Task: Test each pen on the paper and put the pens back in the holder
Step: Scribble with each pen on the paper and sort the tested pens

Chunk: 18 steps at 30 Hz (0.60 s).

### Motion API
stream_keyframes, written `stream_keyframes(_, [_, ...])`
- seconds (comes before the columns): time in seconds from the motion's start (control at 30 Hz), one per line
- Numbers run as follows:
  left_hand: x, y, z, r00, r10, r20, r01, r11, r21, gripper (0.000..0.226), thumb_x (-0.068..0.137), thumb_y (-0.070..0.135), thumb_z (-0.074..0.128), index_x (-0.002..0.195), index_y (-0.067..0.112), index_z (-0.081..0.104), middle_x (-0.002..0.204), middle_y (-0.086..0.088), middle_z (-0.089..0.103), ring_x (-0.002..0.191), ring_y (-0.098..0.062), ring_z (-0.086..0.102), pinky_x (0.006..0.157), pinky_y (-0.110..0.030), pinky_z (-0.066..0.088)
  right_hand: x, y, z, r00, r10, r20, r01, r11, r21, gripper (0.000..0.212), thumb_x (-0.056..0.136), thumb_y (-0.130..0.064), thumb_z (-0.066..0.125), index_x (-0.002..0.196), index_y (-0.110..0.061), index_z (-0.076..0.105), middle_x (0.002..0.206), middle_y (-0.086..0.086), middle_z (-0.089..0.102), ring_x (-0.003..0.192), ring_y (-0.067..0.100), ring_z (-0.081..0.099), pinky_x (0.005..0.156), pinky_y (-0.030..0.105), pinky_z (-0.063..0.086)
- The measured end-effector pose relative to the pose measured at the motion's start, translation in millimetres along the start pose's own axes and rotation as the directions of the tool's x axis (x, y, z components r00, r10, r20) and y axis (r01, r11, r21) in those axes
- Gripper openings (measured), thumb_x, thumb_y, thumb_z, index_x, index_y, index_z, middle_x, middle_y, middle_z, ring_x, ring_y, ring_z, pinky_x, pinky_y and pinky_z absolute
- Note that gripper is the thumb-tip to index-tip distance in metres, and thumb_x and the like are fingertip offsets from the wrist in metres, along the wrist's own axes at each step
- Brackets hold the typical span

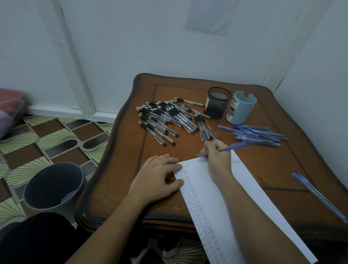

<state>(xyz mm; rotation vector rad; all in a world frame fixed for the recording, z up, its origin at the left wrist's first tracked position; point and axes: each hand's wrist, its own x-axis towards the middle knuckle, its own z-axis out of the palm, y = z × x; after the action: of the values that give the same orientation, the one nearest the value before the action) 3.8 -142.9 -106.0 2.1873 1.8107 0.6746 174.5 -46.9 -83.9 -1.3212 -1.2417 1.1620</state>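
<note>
Pens lie all over the bench [277,172]: a big heap of black pens [165,117] at eleven o'clock, a smaller cluster of blue pens [256,134] at two o'clock, and a lone blue pen [318,195] by itself at four o'clock. The one under test, a blue pen [228,147], sits in the grip of the right hand [218,155], fingers curled round its lower barrel, tip down at the far end of the paper [204,193]; the tip is too blurred to say whether it touches. The left hand [159,177] lies flat with straight fingers, pressing the paper's left edge at nine o'clock. At twelve o'clock stand a black mesh holder [218,103] and, just beside it, a pale blue holder [241,107] – both look empty from here, though their bottoms are hidden. Each pen should be light, stiff and smooth, apt to roll on the wood – best pinched low on the barrel for writing, then dropped end-first into a holder. The paper is thin and will slide unless held. A dark bin [53,186] stands on the floor at eight o'clock.
</note>
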Motion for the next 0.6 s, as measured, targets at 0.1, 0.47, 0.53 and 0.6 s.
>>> stream_keyframes(0.1, [0,0,0,1.0,-0.008,0.002,0.008,1.0,-0.004,0.054,0.082,0.063,0.048,0.128,0.037,0.058,0.14,0.02,0.047,0.138,-0.002,0.03,0.115,-0.032,0.016,5,-11,-5,0.979,0.204,-0.003,-0.197,0.948,0.248,0.038,0.1,-0.046,0.045,0.088,-0.013,0.058,0.054,-0.001,0.048,0.05,0.011,0.045,0.053,0.027,0.039])
stream_keyframes(0.47, [-1,3,-4,0.999,-0.034,0.042,0.034,0.999,0.001,0.053,0.084,0.063,0.051,0.13,0.038,0.056,0.141,0.021,0.046,0.137,0.0,0.03,0.115,-0.032,0.015,6,-29,-19,0.941,0.306,0.145,-0.327,0.931,0.161,0.023,0.108,-0.032,0.033,0.108,-0.019,0.052,0.052,0.0,0.046,0.043,0.013,0.036,0.046,0.029,0.027])
stream_keyframes(0.53, [-1,3,-5,0.998,-0.04,0.046,0.04,0.999,0.002,0.052,0.084,0.062,0.052,0.13,0.038,0.056,0.141,0.021,0.046,0.137,0.0,0.029,0.115,-0.032,0.015,7,-32,-26,0.935,0.32,0.156,-0.341,0.93,0.137,0.025,0.109,-0.03,0.03,0.099,-0.016,0.05,0.052,0.0,0.045,0.042,0.013,0.036,0.045,0.028,0.028])
stream_keyframes(0.6, [0,4,-6,0.998,-0.045,0.043,0.045,0.999,-0.004,0.05,0.086,0.06,0.055,0.13,0.038,0.056,0.141,0.021,0.046,0.137,-0.001,0.03,0.115,-0.033,0.014,9,-36,-34,0.942,0.3,0.151,-0.316,0.944,0.097,0.025,0.108,-0.025,0.03,0.094,-0.014,0.048,0.054,0.002,0.047,0.042,0.014,0.04,0.043,0.026,0.032])
